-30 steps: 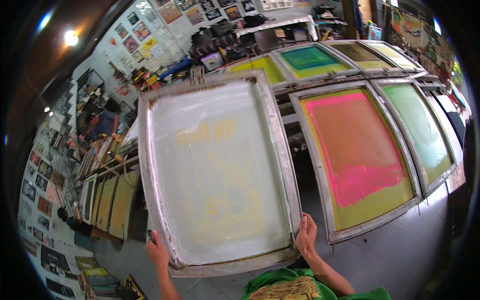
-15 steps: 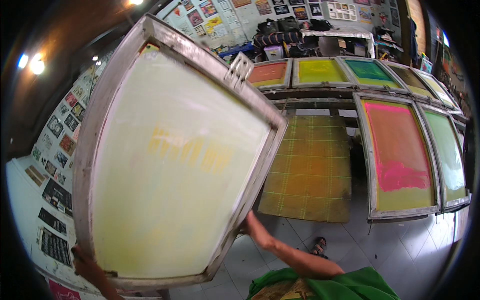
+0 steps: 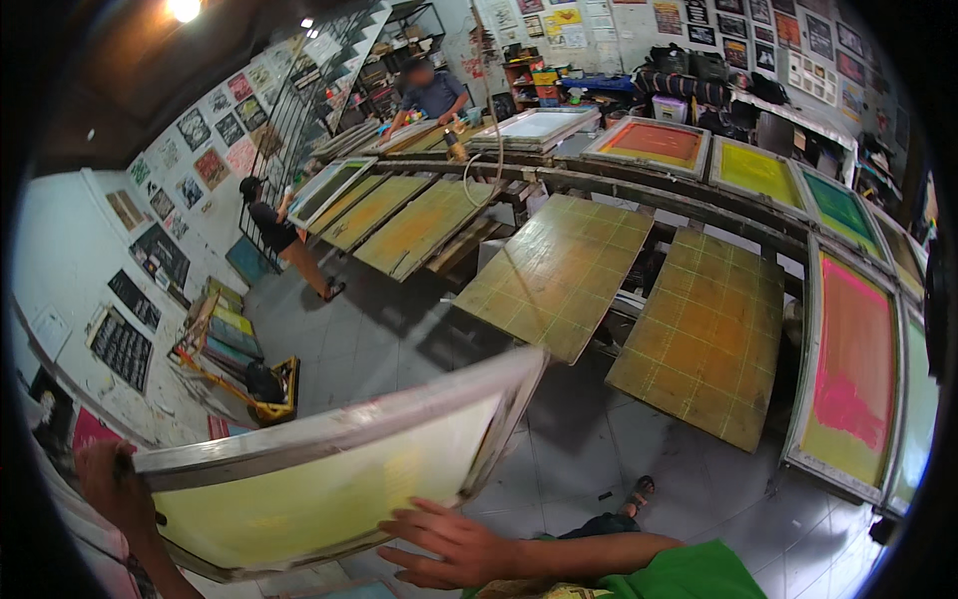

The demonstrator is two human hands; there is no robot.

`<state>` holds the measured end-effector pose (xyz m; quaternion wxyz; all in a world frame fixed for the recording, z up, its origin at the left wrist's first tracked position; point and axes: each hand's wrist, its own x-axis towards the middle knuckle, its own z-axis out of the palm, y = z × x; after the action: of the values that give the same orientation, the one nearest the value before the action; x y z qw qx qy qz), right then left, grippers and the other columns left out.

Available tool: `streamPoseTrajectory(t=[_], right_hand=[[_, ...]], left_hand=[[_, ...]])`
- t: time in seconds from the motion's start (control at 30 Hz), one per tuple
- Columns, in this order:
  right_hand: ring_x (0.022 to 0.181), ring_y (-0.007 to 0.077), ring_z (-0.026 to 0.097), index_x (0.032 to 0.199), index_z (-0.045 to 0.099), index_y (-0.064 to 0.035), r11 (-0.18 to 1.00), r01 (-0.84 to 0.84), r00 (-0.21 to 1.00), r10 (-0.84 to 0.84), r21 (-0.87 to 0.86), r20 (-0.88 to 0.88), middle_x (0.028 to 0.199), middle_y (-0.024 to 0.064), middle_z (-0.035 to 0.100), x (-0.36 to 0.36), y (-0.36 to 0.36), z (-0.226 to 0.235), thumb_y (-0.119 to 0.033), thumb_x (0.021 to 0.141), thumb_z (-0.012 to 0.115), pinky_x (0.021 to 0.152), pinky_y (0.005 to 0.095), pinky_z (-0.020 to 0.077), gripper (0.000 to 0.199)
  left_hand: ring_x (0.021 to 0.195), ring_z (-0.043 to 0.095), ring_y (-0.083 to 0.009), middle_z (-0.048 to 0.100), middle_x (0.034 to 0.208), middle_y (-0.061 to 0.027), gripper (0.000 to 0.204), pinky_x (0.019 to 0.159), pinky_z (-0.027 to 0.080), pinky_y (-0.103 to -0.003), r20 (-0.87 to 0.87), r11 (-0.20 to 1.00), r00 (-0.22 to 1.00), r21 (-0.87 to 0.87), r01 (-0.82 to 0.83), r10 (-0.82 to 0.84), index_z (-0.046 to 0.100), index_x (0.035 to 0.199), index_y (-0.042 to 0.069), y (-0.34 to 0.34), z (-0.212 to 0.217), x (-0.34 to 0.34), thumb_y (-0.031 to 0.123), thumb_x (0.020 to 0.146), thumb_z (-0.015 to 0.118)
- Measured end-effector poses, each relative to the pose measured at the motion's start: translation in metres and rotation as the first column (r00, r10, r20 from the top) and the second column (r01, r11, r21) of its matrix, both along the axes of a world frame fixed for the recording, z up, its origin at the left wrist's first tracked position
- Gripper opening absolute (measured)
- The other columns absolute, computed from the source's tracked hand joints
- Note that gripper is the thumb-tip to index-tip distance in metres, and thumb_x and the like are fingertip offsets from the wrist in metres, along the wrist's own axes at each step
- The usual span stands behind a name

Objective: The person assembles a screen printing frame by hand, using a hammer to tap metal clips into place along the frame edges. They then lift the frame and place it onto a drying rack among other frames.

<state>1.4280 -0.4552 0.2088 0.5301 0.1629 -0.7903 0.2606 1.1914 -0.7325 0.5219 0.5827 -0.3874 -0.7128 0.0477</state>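
The screen point(image 3: 329, 489) was upright half a second ago, its mesh facing the camera; now it is tipped almost flat and low at 7 o'clock, swung away from the benches, so it looks to be carried off from the printing line. The left hand point(image 3: 110, 489) grips its frame at the near-left corner; the right hand point(image 3: 449, 544) lies flat under the near edge, fingers spread wide. Yellow-gridded benches point(image 3: 559, 270) stand at 12 to 2 o'clock, with pink and green screens point(image 3: 848, 369) at 3. Dark rectangular posters point(image 3: 150, 260) line the white wall at 9 and 10 o'clock; smaller coloured prints point(image 3: 230, 140) hang higher at 11
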Motion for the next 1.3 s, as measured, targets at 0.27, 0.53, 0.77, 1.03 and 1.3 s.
streamPoseTrajectory(t=[0.27, 0.53, 0.77, 1.03, 1.3], right_hand=[[0.094, 0.0426, 0.074, 0.143, 0.061, -0.0115, 0.964, -0.024, 0.610, 0.225, -0.266, 0.760, 0.102, 0.0232, 0.075, -0.020, 0.052, -0.057, -0.060, 0.101, 0.070, 0.081, 0.0515, 0.0583, 0.065], [0.072, 0.0397, 0.072, 0.129, 0.066, -0.0053, 0.734, -0.008, 0.784, 0.426, -0.679, 0.451, 0.085, 0.0231, 0.072, 0.024, 0.006, -0.086, -0.043, 0.104, 0.075, 0.065, 0.0442, 0.0555, 0.046], [0.082, 0.0075, 0.057, 0.120, 0.075, 0.0013, 0.420, 0.235, 0.877, 0.298, -0.877, 0.377, 0.086, -0.0001, 0.068, 0.066, 0.041, -0.088, -0.037, 0.107, 0.074, 0.070, 0.0321, 0.0511, 0.041], [0.076, 0.0056, 0.049, 0.112, 0.076, 0.0038, 0.122, 0.448, 0.894, -0.088, -0.886, 0.439, 0.085, -0.0065, 0.062, 0.148, 0.132, -0.083, -0.041, 0.113, 0.064, 0.065, 0.0272, 0.0419, 0.047], [0.077, 0.0067, 0.040, 0.095, 0.068, -0.0008, -0.318, 0.500, 0.605, -0.537, -0.805, 0.588, 0.082, -0.0067, 0.049, 0.227, 0.216, -0.101, -0.049, 0.115, 0.055, 0.066, 0.0293, 0.0331, 0.054]], left_hand=[[0.066, 0.052, -0.0292, 0.050, 0.070, -0.0056, 0.045, 0.073, 0.041, -0.046, 0.002, 0.852, 0.956, -0.454, 0.261, -0.292, 0.049, 0.076, 0.011, 0.101, 0.005, 0.036, 0.042, 0.085, 0.080], [0.077, 0.071, -0.0271, 0.075, 0.089, -0.0095, 0.023, 0.072, 0.055, -0.038, 0.134, 0.823, 0.837, -0.154, 0.546, -0.530, 0.075, 0.099, -0.002, 0.145, 0.042, 0.066, 0.018, 0.107, 0.065], [0.074, 0.061, -0.0202, 0.073, 0.083, -0.0100, 0.053, 0.079, 0.052, -0.040, 0.569, 0.933, 0.763, 0.337, 0.124, -0.306, 0.079, 0.107, -0.004, 0.085, -0.017, -0.006, 0.039, 0.118, 0.051], [0.081, 0.062, -0.0301, 0.067, 0.078, -0.0161, 0.076, 0.080, 0.050, -0.045, 0.961, 0.985, 0.218, 0.171, 0.029, -0.173, 0.073, 0.102, -0.008, 0.109, -0.334, -0.153, 0.064, 0.111, 0.049], [0.070, 0.062, -0.0385, 0.061, 0.069, -0.0242, 0.084, 0.070, 0.047, -0.056, 0.973, 0.959, -0.175, 0.185, 0.213, -0.149, 0.064, 0.083, -0.010, 0.313, -0.406, -0.061, 0.067, 0.111, 0.046]])
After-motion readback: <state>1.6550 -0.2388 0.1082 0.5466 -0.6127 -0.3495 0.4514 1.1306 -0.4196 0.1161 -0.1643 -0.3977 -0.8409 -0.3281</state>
